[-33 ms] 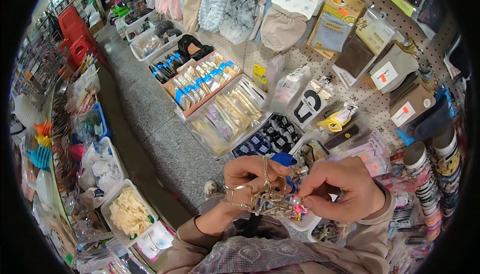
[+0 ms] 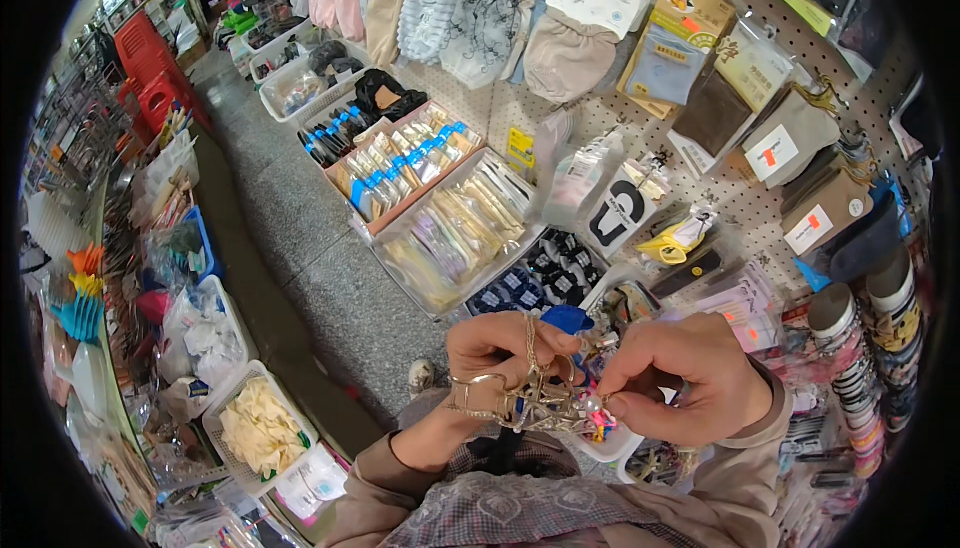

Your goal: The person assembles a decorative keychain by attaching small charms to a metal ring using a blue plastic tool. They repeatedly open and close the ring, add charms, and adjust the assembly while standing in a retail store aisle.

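Observation:
My left hand [image 2: 492, 348] is closed on a tangle of gold-coloured metal jewellery [image 2: 545, 406], with thin chain draped over its fingers and wire-like loops lying against the wrist. My right hand [image 2: 690, 380] meets it from the right, thumb and forefinger pinched together at the tangle's end. A small pearl-like bead [image 2: 592, 402] shows right at those fingertips. Exactly what kind of pieces make up the tangle is too small to tell. Just behind the left fingers is a bright blue object [image 2: 567, 320]. Below the hands, a white tray [image 2: 617, 446] with small colourful items is partly hidden.
Beyond my hands stand a bin of dark patterned packs [image 2: 505, 290] and a clear bin of wrapped packets [image 2: 440, 298]. Socks and sleeves hang on a pegboard [image 2: 640, 138] at right. A basket of cream gloves [image 2: 215, 433] stands at left, near the grey floor [image 2: 345, 288].
The tangle of metal jewellery has shifted very slightly in my left hand. Both hands keep almost the same place and hold.

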Available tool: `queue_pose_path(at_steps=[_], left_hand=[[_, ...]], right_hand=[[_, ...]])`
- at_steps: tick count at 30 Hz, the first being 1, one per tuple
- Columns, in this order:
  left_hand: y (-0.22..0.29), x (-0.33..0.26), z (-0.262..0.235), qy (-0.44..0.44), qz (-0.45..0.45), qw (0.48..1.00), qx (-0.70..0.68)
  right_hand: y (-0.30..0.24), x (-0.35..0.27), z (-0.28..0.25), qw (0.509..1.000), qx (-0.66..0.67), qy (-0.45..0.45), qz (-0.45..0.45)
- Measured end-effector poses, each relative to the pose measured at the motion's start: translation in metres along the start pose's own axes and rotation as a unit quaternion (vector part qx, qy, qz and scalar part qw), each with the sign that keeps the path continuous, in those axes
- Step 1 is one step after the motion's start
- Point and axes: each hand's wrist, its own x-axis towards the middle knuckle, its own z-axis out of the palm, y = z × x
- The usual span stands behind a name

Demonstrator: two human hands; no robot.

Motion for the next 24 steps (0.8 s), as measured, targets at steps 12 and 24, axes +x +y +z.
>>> queue_pose_path(at_steps=[12,24], left_hand=[[0.097,0.051,-0.084,-0.045,0.033,0.988,0.141],[0.13,0.093,-0.144,-0.036,-0.081,0.996,0.008]], right_hand=[[-0.014,0.135,0.029,0.996,0.028,-0.042,0.076],[-0.004,0.226,0.044,0.991,-0.124,-0.037,-0.033]])
